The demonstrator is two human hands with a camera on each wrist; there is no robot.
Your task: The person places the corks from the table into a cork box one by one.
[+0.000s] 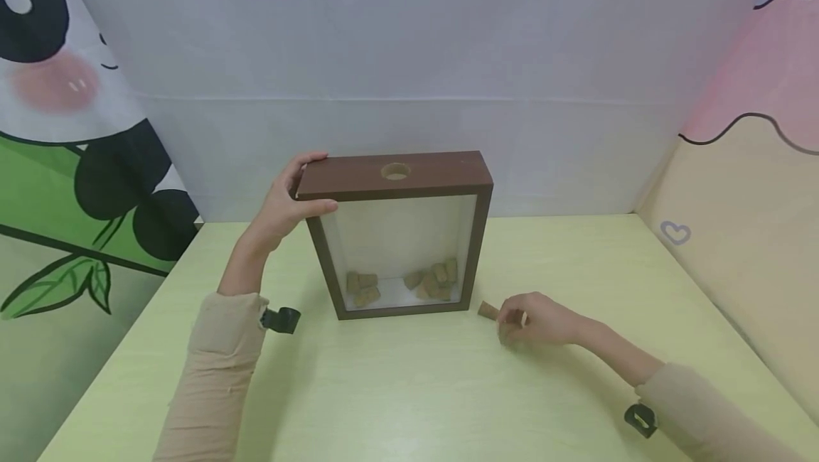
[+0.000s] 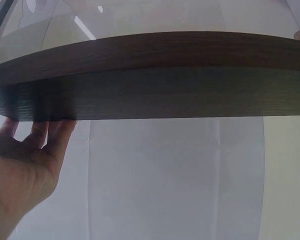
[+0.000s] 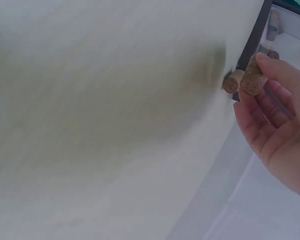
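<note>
A dark brown wooden box frame (image 1: 394,176) stands upright on the pale green table (image 1: 409,391). It has a round hole (image 1: 394,171) in its top and a clear front, with several corks (image 1: 430,280) lying inside at the bottom. My left hand (image 1: 289,199) grips its top left corner, fingers over the top and thumb on the front. The left wrist view shows the frame's wood edge (image 2: 150,75) with my left hand's fingers (image 2: 37,137) against it. My right hand (image 1: 534,320) rests on the table right of the frame and pinches a cork (image 3: 252,79). Another cork (image 1: 488,310) (image 3: 232,81) lies loose just beside it.
White cloth hangs behind the table. A panda-print panel (image 1: 70,128) closes off the left side and a pink and cream panel (image 1: 755,185) the right. Bare tabletop stretches in front of the frame and to both sides.
</note>
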